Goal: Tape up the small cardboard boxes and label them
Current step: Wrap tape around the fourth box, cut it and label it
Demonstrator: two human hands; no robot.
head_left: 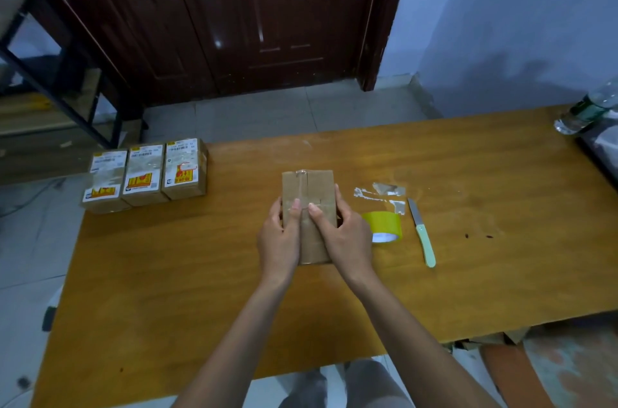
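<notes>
Both hands, left (279, 233) and right (344, 233), grip the unlabelled box (309, 203) mid-surface (200, 290), thumbs pressing clear tape along its seam; risk: uneven pressure traps wrinkles or leaves edges lifting, or the box skids into the tape roll (384, 227) and knife (423, 237).

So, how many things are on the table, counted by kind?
Labelled boxes: 3
Unlabelled box, held by left hand and right hand: 1
Tape roll: 1
Knife: 1
Bottle: 1
Total: 7

Knife (422, 233) on table (501, 207); bottle (585, 109) far right corner
</notes>
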